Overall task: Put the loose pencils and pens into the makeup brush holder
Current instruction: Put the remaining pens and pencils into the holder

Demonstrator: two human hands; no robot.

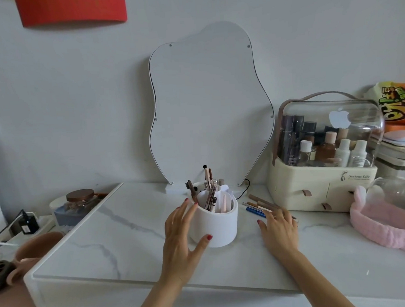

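Observation:
A white round makeup brush holder (216, 226) stands in the middle of the marble tabletop (121, 232), with several brushes and pencils (210, 195) upright inside. My left hand (182, 240) cups its left side, fingers spread and thumb against the front wall. Several loose pencils and pens (259, 204), brown and blue, lie flat on the top just right of the holder. My right hand (280, 229) rests palm down with its fingertips on their near ends; no pencil is lifted.
A wavy-edged mirror (208, 105) leans on the wall behind the holder. A cream cosmetics case with a clear dome (325, 169) stands at the right, a pink headband (386, 227) in front of it. A jar (80, 201) and a charger (28, 223) sit at the left.

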